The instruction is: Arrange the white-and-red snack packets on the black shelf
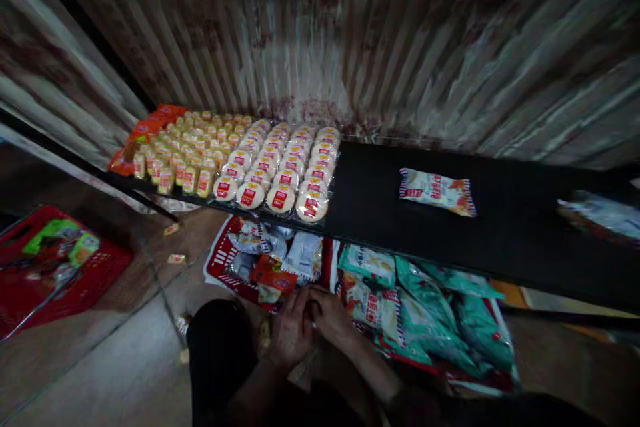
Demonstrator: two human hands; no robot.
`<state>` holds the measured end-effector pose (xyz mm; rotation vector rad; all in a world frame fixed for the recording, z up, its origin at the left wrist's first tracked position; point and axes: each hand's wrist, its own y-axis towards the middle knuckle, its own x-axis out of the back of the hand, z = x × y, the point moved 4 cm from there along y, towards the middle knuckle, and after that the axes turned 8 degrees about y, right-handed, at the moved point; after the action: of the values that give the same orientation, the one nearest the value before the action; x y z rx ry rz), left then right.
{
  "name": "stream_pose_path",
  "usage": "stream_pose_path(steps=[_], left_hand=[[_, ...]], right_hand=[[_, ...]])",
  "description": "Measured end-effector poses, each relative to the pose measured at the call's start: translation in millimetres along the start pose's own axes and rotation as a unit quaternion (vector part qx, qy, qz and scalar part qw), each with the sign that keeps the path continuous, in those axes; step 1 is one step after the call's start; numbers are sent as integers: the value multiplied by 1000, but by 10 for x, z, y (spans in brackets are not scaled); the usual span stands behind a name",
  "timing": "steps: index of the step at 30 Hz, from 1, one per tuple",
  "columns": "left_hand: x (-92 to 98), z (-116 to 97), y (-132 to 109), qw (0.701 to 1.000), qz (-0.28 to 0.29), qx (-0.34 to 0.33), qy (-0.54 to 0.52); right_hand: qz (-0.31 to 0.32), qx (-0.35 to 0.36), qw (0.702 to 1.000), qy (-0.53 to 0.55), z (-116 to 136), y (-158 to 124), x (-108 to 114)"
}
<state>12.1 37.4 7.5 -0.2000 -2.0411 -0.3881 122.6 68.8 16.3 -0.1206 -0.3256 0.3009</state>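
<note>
A person in dark trousers [220, 347] is bringing both hands together low in front of a black shelf [370, 180], the left hand [293, 333] meeting the right hand [331, 317] above the near edge of a red-and-white basket [216, 257]. The left fingers are stretching forward close together and the right fingers are bending in against them; from where I am standing, I cannot tell whether anything is resting between them. An orange packet [274, 273] is lying in that basket just beyond the fingertips, with white packets [304, 255] crowding beside it. To the right, a second basket [506, 340] is brimming with teal packets [435, 320]. Up on the shelf, round wrapped crackers [280, 199] are standing in four rows beside small yellow packets [190, 180], while a single white-and-red packet [436, 192] is lying well apart. Two small packets [177, 258] are lying on the tiled floor [115, 340], near a red shopping basket [107, 277].
</note>
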Motion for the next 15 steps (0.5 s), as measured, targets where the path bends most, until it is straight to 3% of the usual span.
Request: stream_pose_path(steps=[3, 6, 11, 15], left_hand=[[-28, 18, -54, 1000, -4, 3, -11], [-15, 76, -27, 999, 35, 12, -32], [65, 173, 154, 992, 118, -48, -12], [38, 183, 218, 990, 110, -79, -27]], right_hand=[[15, -16, 1000, 17, -116, 34, 1], [29, -42, 999, 18, -155, 62, 1], [41, -44, 998, -7, 3, 58, 1], [23, -36, 999, -23, 73, 21, -33]])
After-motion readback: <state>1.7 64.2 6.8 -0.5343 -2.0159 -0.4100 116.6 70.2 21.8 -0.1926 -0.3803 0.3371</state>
